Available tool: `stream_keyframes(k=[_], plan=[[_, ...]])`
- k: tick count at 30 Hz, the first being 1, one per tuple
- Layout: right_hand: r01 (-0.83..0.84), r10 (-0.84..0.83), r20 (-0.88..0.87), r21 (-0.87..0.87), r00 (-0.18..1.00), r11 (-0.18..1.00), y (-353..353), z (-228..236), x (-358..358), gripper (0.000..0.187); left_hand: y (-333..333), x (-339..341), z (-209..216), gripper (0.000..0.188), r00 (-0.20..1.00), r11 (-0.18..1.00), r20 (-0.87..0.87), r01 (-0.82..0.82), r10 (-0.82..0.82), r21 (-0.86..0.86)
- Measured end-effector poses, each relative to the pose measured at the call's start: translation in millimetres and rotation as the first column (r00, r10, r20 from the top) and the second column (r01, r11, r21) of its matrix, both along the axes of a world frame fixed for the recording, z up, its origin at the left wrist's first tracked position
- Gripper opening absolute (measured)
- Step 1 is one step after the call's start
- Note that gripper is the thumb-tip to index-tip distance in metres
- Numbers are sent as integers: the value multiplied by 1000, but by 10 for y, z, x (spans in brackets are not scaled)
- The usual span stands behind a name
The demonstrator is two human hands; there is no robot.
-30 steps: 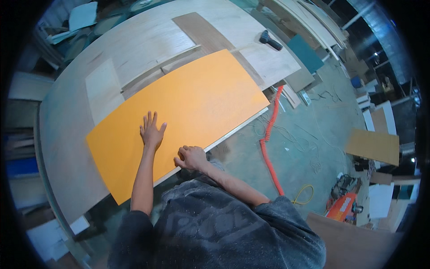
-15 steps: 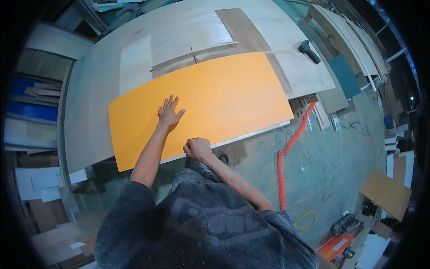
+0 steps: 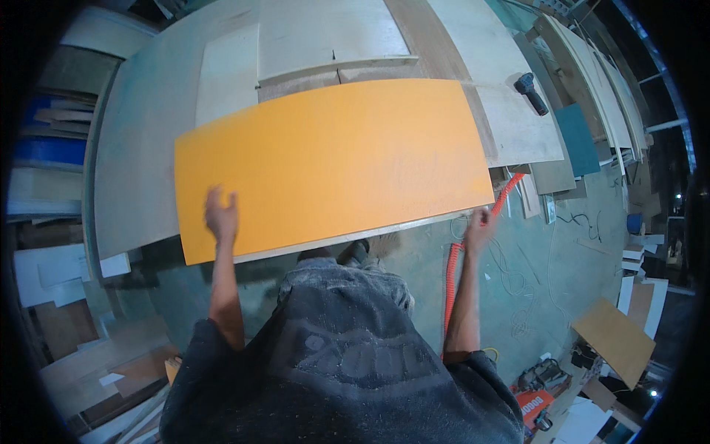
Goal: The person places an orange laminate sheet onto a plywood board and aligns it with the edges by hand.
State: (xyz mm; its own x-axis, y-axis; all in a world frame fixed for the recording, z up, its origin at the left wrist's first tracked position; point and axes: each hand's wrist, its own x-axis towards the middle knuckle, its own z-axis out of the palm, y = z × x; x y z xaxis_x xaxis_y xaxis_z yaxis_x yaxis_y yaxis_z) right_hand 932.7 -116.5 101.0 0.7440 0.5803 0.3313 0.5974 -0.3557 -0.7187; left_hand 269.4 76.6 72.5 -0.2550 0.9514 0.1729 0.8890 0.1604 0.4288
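A large yellow-orange panel lies flat on the work surface, its near edge facing me. My left hand is over the panel's left part, close to the near edge. Its thumb and fingers are apart and a little blurred, and nothing shows in it. By the panel's near right corner is my right hand, with its fingers curled close to the edge. Blur hides whether those fingers grip the edge or only sit beside it.
Pale boards lie behind the panel. A dark handheld power tool rests at the right. An orange coiled hose hangs beside my right arm. Loose cables lie on the floor. Stacked boards stand at the left.
My left hand has moved left and nearer across the panel. My right hand has moved right from the middle of the near edge to the right corner. The view has shifted slightly.
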Motion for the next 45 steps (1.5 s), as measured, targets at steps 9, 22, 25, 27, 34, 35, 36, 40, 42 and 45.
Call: stream_keyframes(k=[9,22,25,27,34,35,36,40,42,45], plan=[[37,-229,-765,-260,602,965,422,-448,952,53,-1274,-1194,-431,58,190,660,658,-452,729,-600],[195,12,-795,163,606,967,502,-624,743,32,-1403,-973,-742,43,-57,773,852,-391,521,-499],[200,57,-819,206,571,958,487,-655,833,31,-1378,-861,-738,44,-79,774,860,-399,505,-491],[200,56,-847,189,529,962,494,-658,803,31,-1433,-892,-714,44,-53,780,866,-410,497,-472],[276,71,-824,268,562,923,481,-953,1056,32,-1454,-896,-702,41,53,902,926,-256,373,-349],[290,73,-837,267,542,919,471,-970,1056,33,-1451,-855,-668,40,78,919,937,-234,342,-316],[305,75,-850,268,522,914,460,-969,1046,33,-1429,-800,-634,39,82,910,927,-242,365,-337],[311,13,-830,223,557,924,501,-905,948,36,-1405,-762,-600,37,108,899,916,-266,386,-347],[272,-12,-816,179,577,946,514,-855,917,39,-1410,-775,-621,37,104,904,922,-263,374,-337],[280,-22,-841,156,541,947,502,-759,832,39,-1417,-807,-610,37,92,898,919,-270,383,-347]])
